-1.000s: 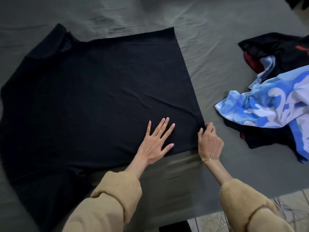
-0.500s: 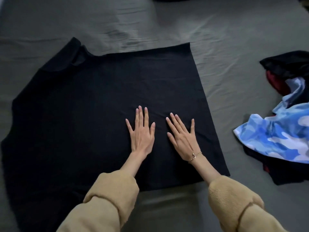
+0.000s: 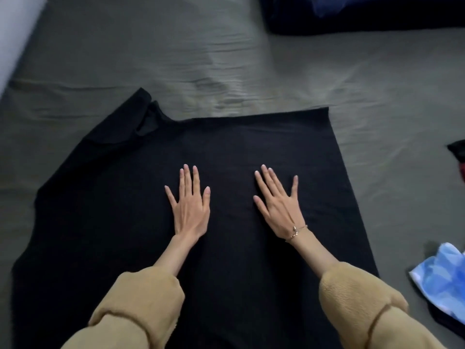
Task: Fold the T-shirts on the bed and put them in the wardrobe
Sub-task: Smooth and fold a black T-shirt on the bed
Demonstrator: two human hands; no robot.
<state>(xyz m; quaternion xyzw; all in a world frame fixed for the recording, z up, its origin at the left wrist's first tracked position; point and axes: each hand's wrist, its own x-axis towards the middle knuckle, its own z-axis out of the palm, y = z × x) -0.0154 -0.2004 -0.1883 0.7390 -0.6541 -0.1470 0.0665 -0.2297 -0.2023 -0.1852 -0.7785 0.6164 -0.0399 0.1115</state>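
Black T-shirt (image 3: pixel 239 152) lies spread flat on the grey bed sheet (image 3: pixel 226 59), taking up the centre and near-left of the view. Its right edge is straight and runs from the far right corner down toward the near right; the far edge is straight too. On the far left the fabric bunches a little at what looks like a collar or sleeve fold, and the left side flares out wider toward the near edge. Left hand (image 3: pixel 190 205) rests palm-down on the shirt, left of centre, fingers straight and close together, thumb splayed out toward the right. Right hand (image 3: pixel 279 205) rests palm-down on the shirt, right of centre, fingers straight and slightly fanned, little finger spread out to the right. Neither hand grips any fabric; both lie flat on it, well apart from each other. Thin bracelet (image 3: pixel 295 233) sits on the right wrist. Both forearms come out of tan fleece sleeves (image 3: pixel 141 313) at the near edge. Blue and white patterned garment (image 3: pixel 445 275) lies crumpled at the near right, off the shirt, with dark fabric under it. Another dark garment with a bit of red (image 3: pixel 459 157) pokes in at the right edge, cut off by the frame. Dark blue bedding (image 3: pixel 364 13) sits at the far right. Sheet is wrinkled beyond the shirt.
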